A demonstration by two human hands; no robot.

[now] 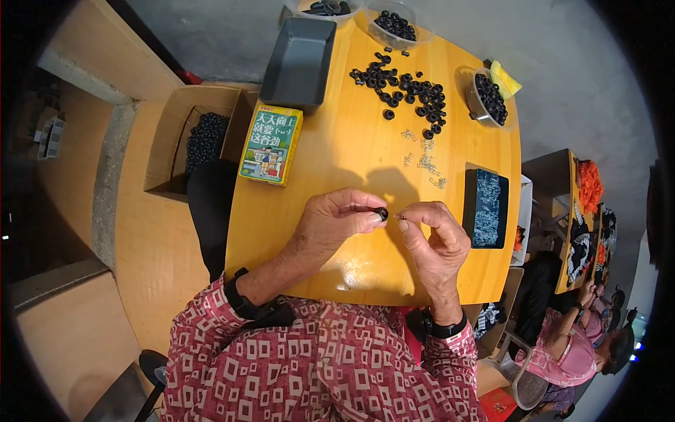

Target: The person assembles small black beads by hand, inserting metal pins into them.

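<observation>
My left hand (325, 224) pinches a small black knob-like part (380, 213) between thumb and fingers. Just right of it, my right hand (441, 243) has thumb and forefinger closed on a tiny shiny piece (400, 216), too small to name. The two parts face each other with a narrow gap, above the yellow table (330, 151). Beyond the hands lie loose small clear or silvery pieces (427, 163). Farther back, a pile of black knob-like parts (389, 114) is spread out. A black tray (470, 204) full of thin silvery pieces sits right of my right hand.
A grey tray (299, 60) and a yellow-green carton (271, 144) line the table's left edge. Bowls of black parts stand at the back (395, 27) and right (491, 102), the latter beside a yellow object (505, 79). An open cardboard box (165, 158) is left. People (562, 344) sit at right.
</observation>
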